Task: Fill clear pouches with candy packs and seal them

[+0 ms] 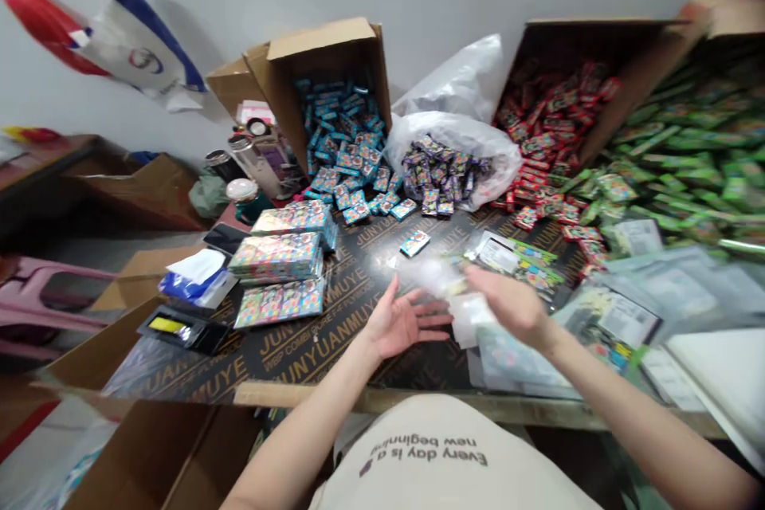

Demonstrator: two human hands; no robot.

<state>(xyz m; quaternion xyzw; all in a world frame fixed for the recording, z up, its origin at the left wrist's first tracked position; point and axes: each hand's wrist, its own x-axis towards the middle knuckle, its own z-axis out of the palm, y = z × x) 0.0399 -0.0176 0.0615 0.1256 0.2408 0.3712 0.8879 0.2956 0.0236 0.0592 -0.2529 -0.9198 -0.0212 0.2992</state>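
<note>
My left hand (398,324) is open above the dark printed table, palm turned up and fingers spread, with nothing in it. My right hand (511,307) has its fingers closed on a clear plastic bag (439,277), which is smeared by motion and hangs over the left fingers. What the bag holds, if anything, I cannot make out. A single blue packet (414,243) lies just beyond it. Below and beside my right hand are flat clear bags (526,355) with printed contents. Another labelled bag (497,253) with green strips lies farther back.
Cartons of blue packets (343,135), red packets (555,111) and green packets (699,151) stand along the back, with a plastic sack (508,151) of purple packets between. Stacked packs (278,255) stand at left, near a black tray (182,328). The table's front edge (275,394) is close to my body.
</note>
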